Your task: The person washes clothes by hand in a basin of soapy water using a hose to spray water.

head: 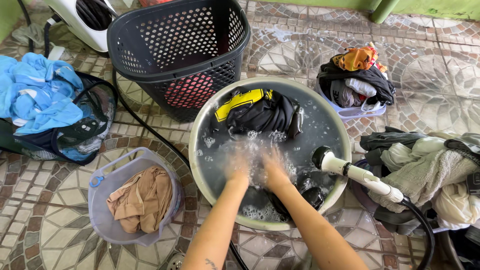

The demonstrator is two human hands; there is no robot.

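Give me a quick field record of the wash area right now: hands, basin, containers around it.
left hand: in soapy water, blurred
right hand: in soapy water beside the left, blurred
basin: round, holds water, suds, dark garment
shower head: white, resting on basin rim
black basket: behind basin
lavender bucket: holds tan cloth
grip: cannot tell
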